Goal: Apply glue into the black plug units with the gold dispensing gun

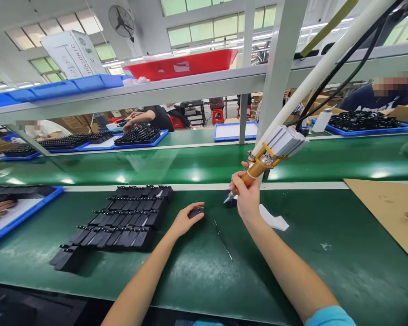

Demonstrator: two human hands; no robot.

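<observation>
Fingers curled, my left hand (187, 219) grips a small black plastic part (195, 212) low over the green table. My right hand (246, 192) is wrapped round a gold-coloured glue dispensing gun (257, 169), whose blue needle tip points down and to the left. Just behind that tip, a black block (230, 198) is partly hidden by my right hand. Between my forearms lies a thin metal tweezers-like tool (222, 240). A crumpled white paper (274, 219) rests beside my right wrist.
Rows of black housings (122, 217) stand left of my left hand. Another person's hand (0, 212) is over a blue-rimmed tray (51, 197). Brown cardboard (387, 208) lies right. A shelf post (275, 68), white tube (313, 77) and black cables rise near the gun.
</observation>
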